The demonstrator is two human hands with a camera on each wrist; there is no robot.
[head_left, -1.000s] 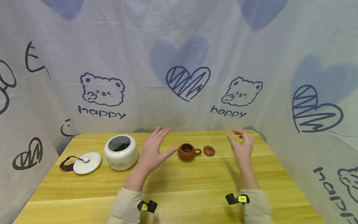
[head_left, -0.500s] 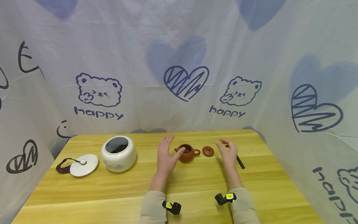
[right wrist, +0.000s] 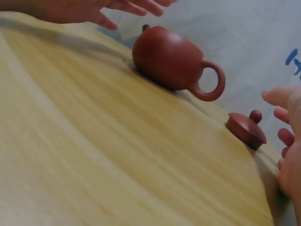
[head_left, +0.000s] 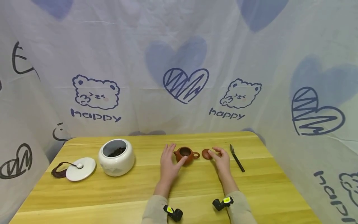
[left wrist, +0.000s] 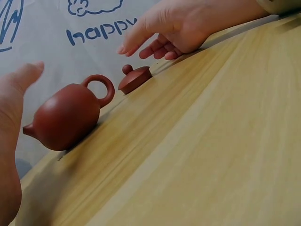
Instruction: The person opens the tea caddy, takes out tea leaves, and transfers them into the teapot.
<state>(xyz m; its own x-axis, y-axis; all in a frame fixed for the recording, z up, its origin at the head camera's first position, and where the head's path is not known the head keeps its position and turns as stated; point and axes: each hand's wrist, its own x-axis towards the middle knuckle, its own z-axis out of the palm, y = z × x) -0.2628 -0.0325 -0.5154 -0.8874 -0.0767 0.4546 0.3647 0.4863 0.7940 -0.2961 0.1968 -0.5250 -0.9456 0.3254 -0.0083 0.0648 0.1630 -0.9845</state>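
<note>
A small reddish-brown clay teapot [head_left: 189, 160] stands uncovered on the table, its handle to the right. Its round lid [head_left: 206, 154] lies just right of the handle, knob up. My left hand [head_left: 168, 165] is beside the spout, fingers extended and thumb spread in front of the pot. In the left wrist view, a gap shows between that thumb and the teapot [left wrist: 68, 117]. My right hand [head_left: 223, 163] hovers at the right of the lid, index finger and thumb reaching towards its knob. Both wrist views show the fingers apart from the lid [right wrist: 246, 129].
A white ceramic jar [head_left: 118, 165] with dark tea leaves [head_left: 117, 151] inside stands at the left. Beside it lies its white lid [head_left: 81, 170] with a dark cord. A thin black-handled tool [head_left: 237, 161] lies at the right. A printed curtain [head_left: 134, 93] surrounds the wooden table [head_left: 195, 193].
My left hand has moved right to the teapot's spout. My right hand has come left to the lid, uncovering the black-handled tool. Teapot and lid stay where they were.
</note>
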